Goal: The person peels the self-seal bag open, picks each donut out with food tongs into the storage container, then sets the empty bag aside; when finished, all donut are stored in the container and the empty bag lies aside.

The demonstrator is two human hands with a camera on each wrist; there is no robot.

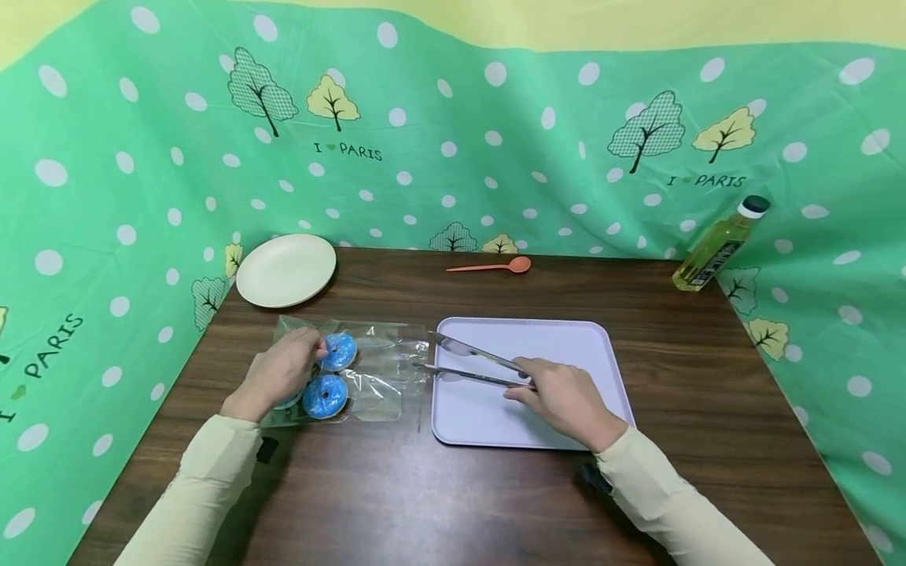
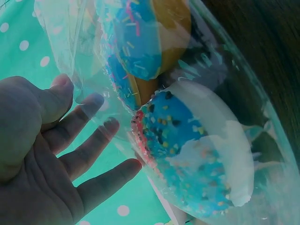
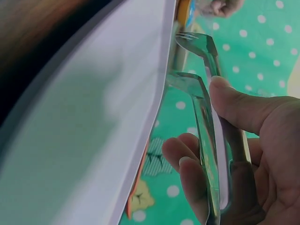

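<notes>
My left hand (image 1: 283, 368) is at the left part of a clear plastic bag (image 1: 382, 346) lying flat on the table. Thumb and index finger pinch the bag's film; in the left wrist view the other fingers of the left hand (image 2: 56, 150) spread out beside it. Inside the bag are donuts with blue icing (image 1: 325, 395) and sprinkles (image 2: 173, 126), one partly hidden by the hand. My right hand (image 1: 566, 397) grips metal tongs (image 1: 481, 377) over a lilac tray (image 1: 453, 424). The tongs' arms stand apart, tips near the bag's right end, nothing between them.
A cream plate (image 1: 286, 270) stands at the back left. An orange-red spoon (image 1: 488, 267) lies along the back edge. At the back right stands a bottle of yellow oil (image 1: 718, 248). Green dotted cloth (image 1: 453, 157) borders the table's back and sides.
</notes>
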